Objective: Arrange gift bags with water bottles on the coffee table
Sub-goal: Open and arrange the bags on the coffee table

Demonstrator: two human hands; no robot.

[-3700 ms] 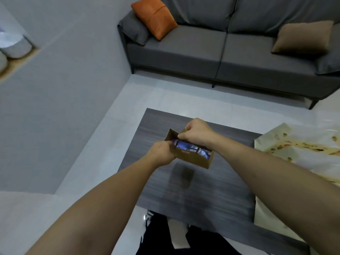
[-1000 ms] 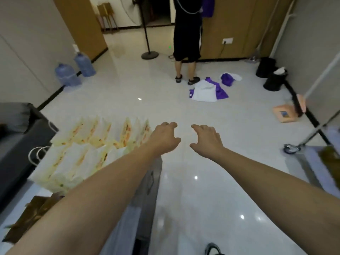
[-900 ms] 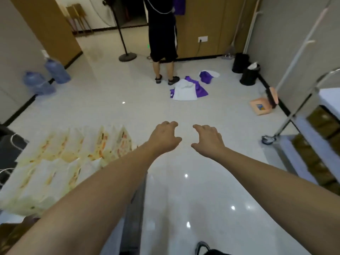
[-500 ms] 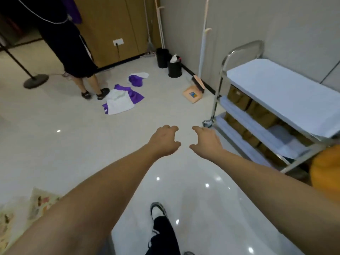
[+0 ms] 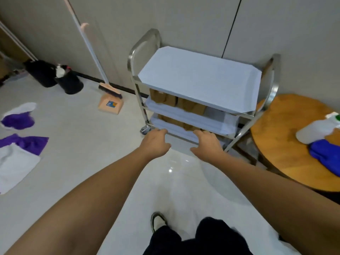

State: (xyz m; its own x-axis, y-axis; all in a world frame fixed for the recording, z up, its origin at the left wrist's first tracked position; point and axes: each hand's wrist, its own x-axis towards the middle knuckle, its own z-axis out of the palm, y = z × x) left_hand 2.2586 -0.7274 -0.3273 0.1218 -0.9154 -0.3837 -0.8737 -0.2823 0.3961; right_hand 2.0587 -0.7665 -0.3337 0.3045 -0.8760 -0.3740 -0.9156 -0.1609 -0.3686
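Note:
A steel three-shelf cart [image 5: 198, 78] stands against the wall ahead of me. Brown paper gift bags [image 5: 176, 103] stand in a row on its middle shelf, and more brown bags [image 5: 174, 121] sit on the bottom shelf. My left hand [image 5: 155, 143] and my right hand [image 5: 207, 143] are stretched out side by side in front of the bottom shelf, palms down, fingers loosely bent, holding nothing. The coffee table and water bottles are out of view.
A round wooden table [image 5: 287, 138] at the right carries a white spray bottle [image 5: 316, 129] and a blue cloth [image 5: 325, 155]. A broom and dustpan [image 5: 110, 102], black bins [image 5: 68, 81] and purple and white cloths [image 5: 18, 144] lie to the left on the tiled floor.
I have turned away from the coffee table, where both hands held a brown bag with a bottle, and swung right to face the cart. My empty hands now reach toward its lower shelves.

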